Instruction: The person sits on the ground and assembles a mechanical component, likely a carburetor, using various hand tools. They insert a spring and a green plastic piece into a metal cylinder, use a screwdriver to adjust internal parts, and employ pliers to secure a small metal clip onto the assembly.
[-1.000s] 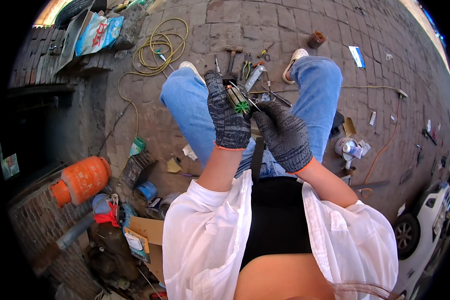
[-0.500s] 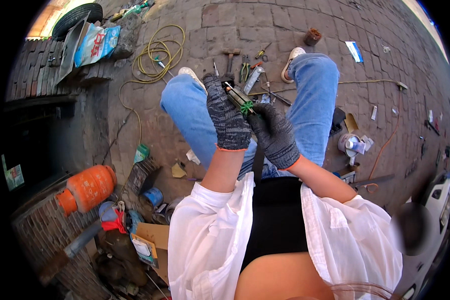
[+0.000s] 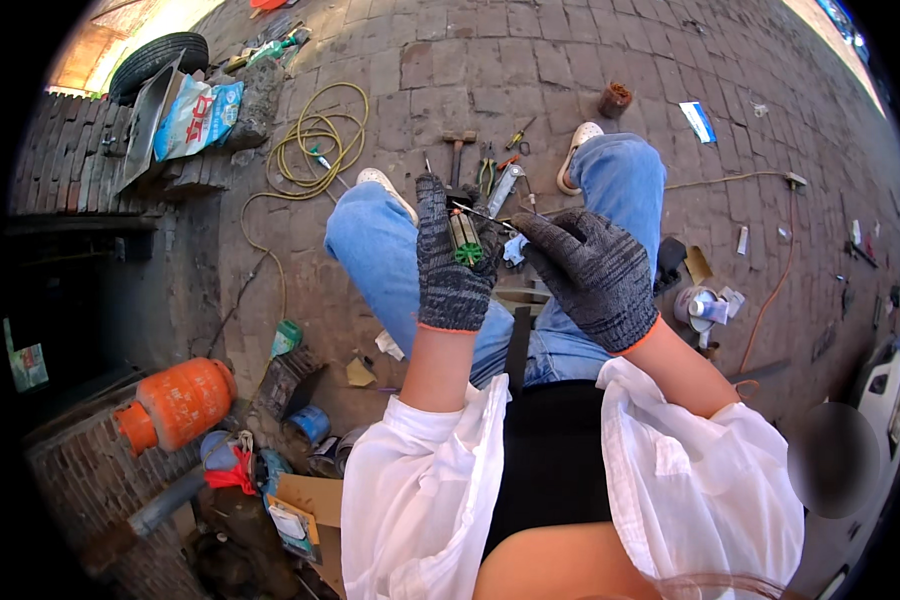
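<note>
- looks to me like hand work on a small green-ended cylinder (image 3: 467, 240), with a thin rod-like tool (image 3: 485, 214) at its far end. can't make out whether the tip actually touches it.
- the cylinder is in the left hand (image 3: 452, 270), between the knees, green face toward the near side.
- left grip: gloved fingers curled around the cylinder, pretty snug by the look of it, with the green face left uncovered.
- right hand (image 3: 595, 275): thumb and fingertips drawn together, pinching the rod's near right end. it slants off to the far left, over the cylinder. too small to tell what kind of tool it is.
- imo the next move calls for a steady left hold and fine fingertip control on the right; thick gloves could make that fiddly.
- on the far side, past the hands, a hammer (image 3: 457, 150) and pliers (image 3: 486, 172) lie on the paving (image 3: 570, 30).
</note>
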A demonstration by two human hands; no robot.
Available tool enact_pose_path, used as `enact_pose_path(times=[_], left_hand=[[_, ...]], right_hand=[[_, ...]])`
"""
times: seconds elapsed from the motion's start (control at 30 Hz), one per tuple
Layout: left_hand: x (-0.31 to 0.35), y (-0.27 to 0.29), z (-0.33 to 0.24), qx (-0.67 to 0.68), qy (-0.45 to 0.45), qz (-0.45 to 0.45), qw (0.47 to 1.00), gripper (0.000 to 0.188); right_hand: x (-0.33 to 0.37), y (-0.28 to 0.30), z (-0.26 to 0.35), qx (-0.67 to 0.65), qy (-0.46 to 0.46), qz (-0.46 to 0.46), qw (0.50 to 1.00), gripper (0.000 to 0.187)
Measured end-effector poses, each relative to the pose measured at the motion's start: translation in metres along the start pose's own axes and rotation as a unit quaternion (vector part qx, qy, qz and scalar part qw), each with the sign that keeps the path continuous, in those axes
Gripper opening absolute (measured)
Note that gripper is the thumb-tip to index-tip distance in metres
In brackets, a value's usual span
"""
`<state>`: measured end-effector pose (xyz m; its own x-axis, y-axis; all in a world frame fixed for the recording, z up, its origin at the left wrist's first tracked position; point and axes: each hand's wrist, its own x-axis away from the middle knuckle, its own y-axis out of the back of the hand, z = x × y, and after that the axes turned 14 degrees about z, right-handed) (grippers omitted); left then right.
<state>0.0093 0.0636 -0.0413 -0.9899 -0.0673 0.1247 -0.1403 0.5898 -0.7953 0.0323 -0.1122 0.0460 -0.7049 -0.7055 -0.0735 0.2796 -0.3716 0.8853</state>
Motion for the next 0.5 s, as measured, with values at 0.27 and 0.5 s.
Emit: enact_pose_path(times=[0.27, 0.5], left_hand=[[-0.001, -0.044, -0.017, 0.096, 0.048, -0.123, 0.987, 0.025], [0.001, -0.062, -0.020, 0.038, 0.026, -0.190, 0.981, 0.028]], right_hand=[[-0.017, 0.033, 0.008, 0.185, 0.125, -0.007, 0.975, 0.029], [-0.029, 0.048, 0.010, 0.200, 0.162, 0.026, 0.966, 0.030]])
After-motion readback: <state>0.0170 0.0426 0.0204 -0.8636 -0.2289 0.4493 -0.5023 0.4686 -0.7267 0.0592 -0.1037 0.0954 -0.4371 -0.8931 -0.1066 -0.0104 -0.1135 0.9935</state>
